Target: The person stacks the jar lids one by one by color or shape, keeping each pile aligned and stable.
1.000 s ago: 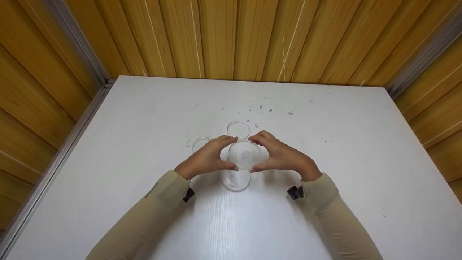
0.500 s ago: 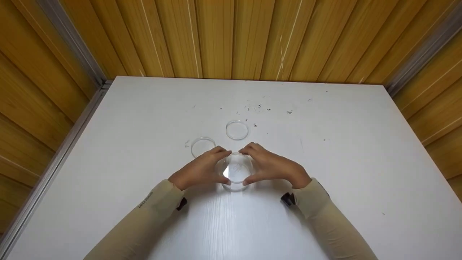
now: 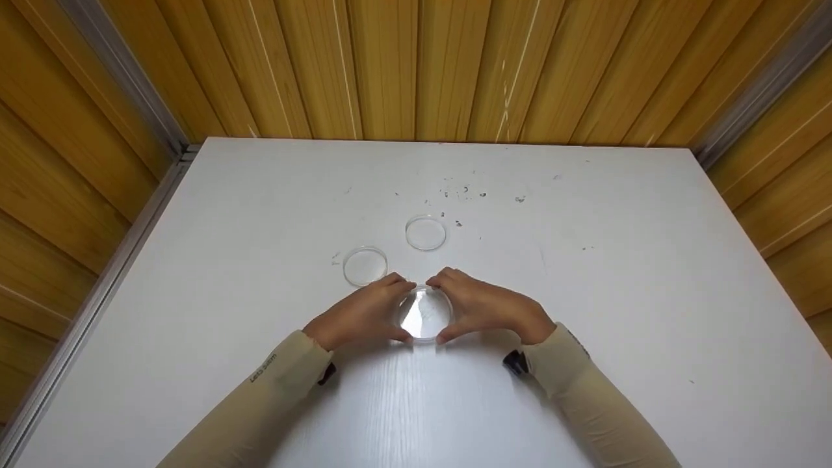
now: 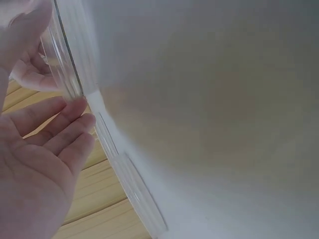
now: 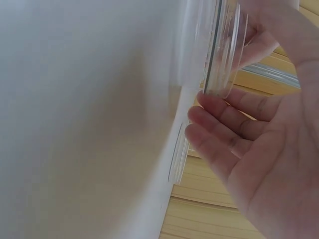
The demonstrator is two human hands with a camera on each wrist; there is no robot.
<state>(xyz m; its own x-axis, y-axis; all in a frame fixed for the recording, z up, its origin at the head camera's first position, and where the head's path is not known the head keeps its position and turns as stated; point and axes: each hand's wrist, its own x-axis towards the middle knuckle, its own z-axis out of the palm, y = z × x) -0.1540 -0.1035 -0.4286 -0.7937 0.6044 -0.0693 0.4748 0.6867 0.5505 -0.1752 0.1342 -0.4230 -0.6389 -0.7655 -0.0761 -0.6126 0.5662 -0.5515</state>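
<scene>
Between both hands is a clear round petri dish [image 3: 425, 313], seen from above in the head view with a bright glare on its top. My left hand [image 3: 364, 313] holds its left side, thumb at the near edge and fingers at the far edge. The right hand [image 3: 486, 307] grips the right side the same way. In the left wrist view the fingertips touch the rim of the petri dish [image 4: 62, 55]. Another clear dish part [image 5: 192, 50] shows beside it, towards the table, in the right wrist view; whether the two touch, I cannot tell.
Two more clear shallow dishes lie on the white table [image 3: 585, 312]: one dish [image 3: 426, 234] beyond the hands, another dish [image 3: 364, 266] just past the left fingers. Dark specks mark the far tabletop. Yellow wood-look panels [image 3: 390, 71] stand behind it.
Both hands have brought the held petri dish towards the person and over the near dish, which it now covers in the head view. The two other dishes have stayed put.
</scene>
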